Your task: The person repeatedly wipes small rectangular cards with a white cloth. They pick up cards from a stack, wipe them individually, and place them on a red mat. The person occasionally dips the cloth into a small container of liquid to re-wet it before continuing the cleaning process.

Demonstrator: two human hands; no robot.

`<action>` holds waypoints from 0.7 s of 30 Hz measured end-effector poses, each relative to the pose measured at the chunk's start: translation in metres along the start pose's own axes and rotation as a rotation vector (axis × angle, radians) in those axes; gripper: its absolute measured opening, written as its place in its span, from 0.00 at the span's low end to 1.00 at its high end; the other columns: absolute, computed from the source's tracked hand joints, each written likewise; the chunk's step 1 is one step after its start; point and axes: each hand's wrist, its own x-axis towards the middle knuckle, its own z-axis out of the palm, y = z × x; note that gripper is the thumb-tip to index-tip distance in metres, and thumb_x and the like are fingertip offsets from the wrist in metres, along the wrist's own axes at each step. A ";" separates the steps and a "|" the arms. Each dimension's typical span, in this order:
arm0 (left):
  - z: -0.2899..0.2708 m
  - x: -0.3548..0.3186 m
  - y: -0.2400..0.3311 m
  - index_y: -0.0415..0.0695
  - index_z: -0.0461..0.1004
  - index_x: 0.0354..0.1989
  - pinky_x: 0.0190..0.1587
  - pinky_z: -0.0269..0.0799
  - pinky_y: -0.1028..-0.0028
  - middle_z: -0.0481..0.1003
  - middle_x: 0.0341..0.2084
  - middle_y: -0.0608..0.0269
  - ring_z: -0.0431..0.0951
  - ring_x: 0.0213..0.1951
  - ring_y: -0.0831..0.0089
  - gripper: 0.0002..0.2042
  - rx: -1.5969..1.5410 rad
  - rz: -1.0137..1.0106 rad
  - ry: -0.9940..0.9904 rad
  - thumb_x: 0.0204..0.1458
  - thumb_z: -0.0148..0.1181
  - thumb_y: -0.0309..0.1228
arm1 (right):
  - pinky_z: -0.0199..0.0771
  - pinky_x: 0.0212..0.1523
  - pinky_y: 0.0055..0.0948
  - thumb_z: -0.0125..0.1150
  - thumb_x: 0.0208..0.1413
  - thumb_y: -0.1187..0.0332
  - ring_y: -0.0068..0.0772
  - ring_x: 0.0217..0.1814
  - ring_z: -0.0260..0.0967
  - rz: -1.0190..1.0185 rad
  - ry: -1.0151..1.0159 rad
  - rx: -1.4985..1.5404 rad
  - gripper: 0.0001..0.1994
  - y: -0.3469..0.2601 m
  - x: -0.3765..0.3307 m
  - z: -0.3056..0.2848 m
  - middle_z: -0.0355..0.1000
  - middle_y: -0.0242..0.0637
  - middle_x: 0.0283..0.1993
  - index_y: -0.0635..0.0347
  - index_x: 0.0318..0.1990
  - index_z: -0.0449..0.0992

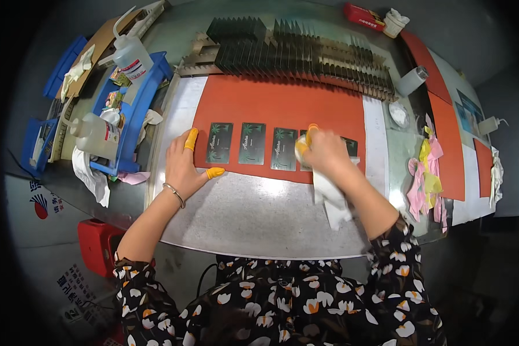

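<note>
Several dark green cards with palm-tree prints lie in a row on an orange mat (282,101). The leftmost card (219,143), the second card (252,143) and the third card (284,149) show fully. Those to the right are partly covered by my right hand (328,151), which is closed on a white cloth (333,199) pressed against the cards; the cloth's tail hangs toward me. My left hand (181,161) lies open at the mat's left edge, beside the leftmost card, thumb and fingers spread. Both hands wear yellow finger cots.
Behind the mat stands a metal rack (294,57) holding many dark cards upright. At left are a blue tray (134,124) and squeeze bottles, one a white-capped bottle (95,137). Pink and yellow scraps (425,173) hang at right. A red stool (98,245) stands below left.
</note>
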 end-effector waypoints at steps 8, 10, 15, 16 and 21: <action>0.002 -0.003 0.000 0.35 0.57 0.55 0.55 0.52 0.62 0.58 0.52 0.52 0.57 0.53 0.56 0.45 -0.026 0.021 0.000 0.30 0.69 0.49 | 0.69 0.35 0.44 0.53 0.43 0.64 0.52 0.32 0.71 -0.117 0.015 -0.046 0.12 -0.031 -0.001 -0.014 0.72 0.51 0.29 0.64 0.32 0.72; 0.002 -0.001 -0.002 0.34 0.57 0.54 0.55 0.51 0.62 0.57 0.53 0.52 0.56 0.54 0.56 0.45 -0.033 0.033 0.001 0.30 0.69 0.49 | 0.70 0.35 0.44 0.54 0.44 0.62 0.52 0.32 0.71 -0.029 0.034 0.011 0.13 -0.039 0.024 -0.004 0.72 0.51 0.28 0.65 0.31 0.72; 0.000 -0.004 -0.003 0.34 0.57 0.55 0.55 0.51 0.62 0.57 0.54 0.53 0.56 0.55 0.57 0.45 -0.034 0.010 -0.033 0.30 0.69 0.50 | 0.68 0.36 0.48 0.54 0.45 0.60 0.54 0.31 0.71 -0.081 -0.263 -0.002 0.15 -0.060 -0.032 0.012 0.71 0.54 0.27 0.64 0.34 0.72; 0.000 -0.005 -0.004 0.34 0.57 0.55 0.55 0.51 0.62 0.57 0.54 0.53 0.56 0.55 0.57 0.45 -0.031 0.010 -0.026 0.30 0.69 0.50 | 0.67 0.38 0.48 0.54 0.45 0.60 0.53 0.32 0.71 -0.149 -0.382 0.051 0.16 -0.066 -0.043 0.002 0.72 0.53 0.27 0.63 0.37 0.71; 0.000 -0.005 -0.005 0.35 0.56 0.55 0.55 0.51 0.62 0.57 0.54 0.52 0.57 0.54 0.56 0.45 -0.043 0.028 0.004 0.31 0.68 0.51 | 0.68 0.37 0.46 0.53 0.44 0.62 0.52 0.31 0.71 -0.215 -0.007 0.109 0.14 -0.092 0.032 -0.001 0.73 0.50 0.27 0.63 0.35 0.73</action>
